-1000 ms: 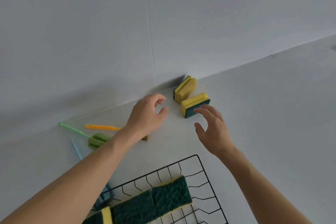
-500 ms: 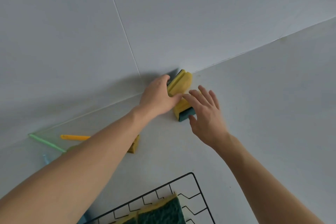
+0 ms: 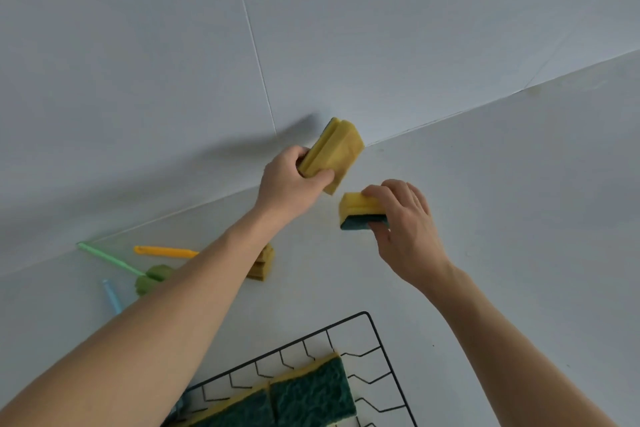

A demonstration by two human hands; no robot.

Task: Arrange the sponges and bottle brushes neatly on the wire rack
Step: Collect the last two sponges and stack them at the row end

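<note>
Left hand (image 3: 290, 184) gripping a yellow sponge (image 3: 334, 152) near the wall (image 3: 173, 45), thumb across its lower edge; right hand (image 3: 403, 218) pinching a second sponge (image 3: 356, 210), yellow above and green below, just beside the first but apart from it. Lying on the white counter (image 3: 519, 218) behind the left forearm: green brush (image 3: 104, 258), orange brush (image 3: 162, 251), blue handle (image 3: 112, 298), small sponge stack (image 3: 264, 262). Sitting nearest the camera: black wire rack (image 3: 381, 343), carrying two green-topped sponges (image 3: 311, 392) side by side.
</note>
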